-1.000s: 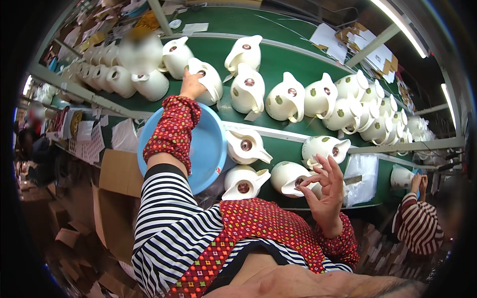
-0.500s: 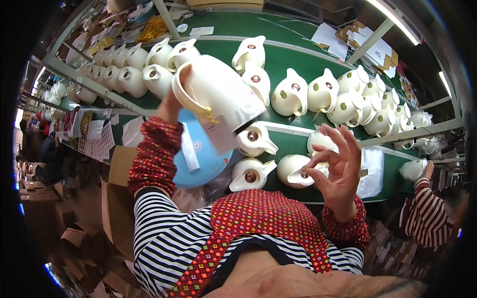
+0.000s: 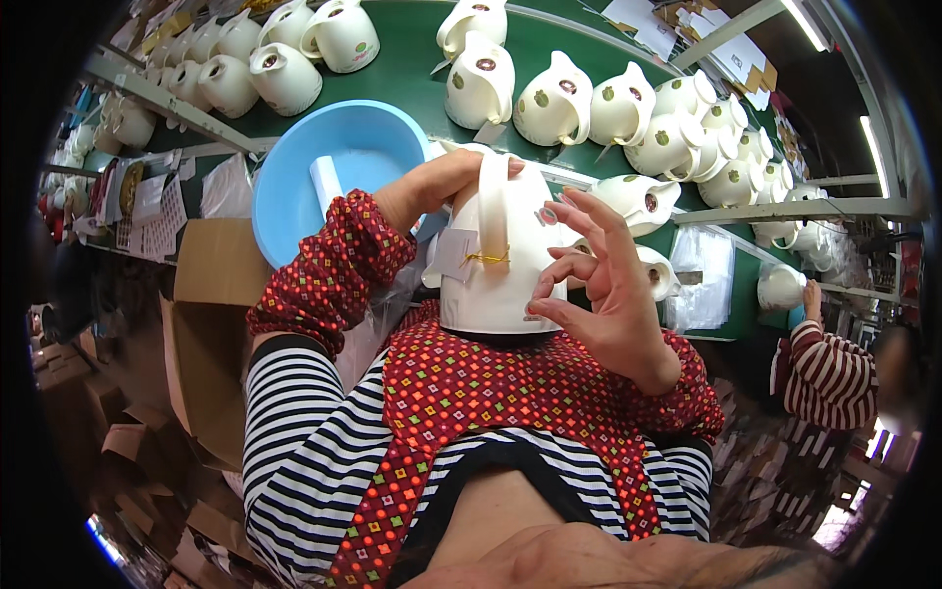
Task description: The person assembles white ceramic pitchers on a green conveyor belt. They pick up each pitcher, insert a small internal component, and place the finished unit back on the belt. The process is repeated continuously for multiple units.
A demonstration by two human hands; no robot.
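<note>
A white jug (image 3: 471, 302) stands upright close against my chest, its handle (image 3: 494, 211) toward me. My left hand (image 3: 432, 187) grips its top beside the handle. A pale paper tag (image 3: 452, 255) hangs from the handle by a yellow twist tie (image 3: 488, 258). My right hand (image 3: 610, 294) is at the jug's right side, thumb and forefinger drawn together in a pinch and the other fingers raised. Whatever lies between those fingertips is too small to make out. Behind this hand, partly hidden, another white jug (image 3: 659, 273) sits on the bench.
A blue basin (image 3: 280, 187) with a white strip inside lies left of the jug. Rows of white jugs (image 3: 554, 96) line the green bench (image 3: 412, 49). An open carton (image 3: 211, 265) stands at left. Clear plastic bags (image 3: 702, 280) and a co-worker's striped sleeve (image 3: 834, 363) are at right.
My left hand has brought the jug down and right, from a tilted position over the basin to upright before my chest. My right hand has moved left to the jug's side, still pinched.
</note>
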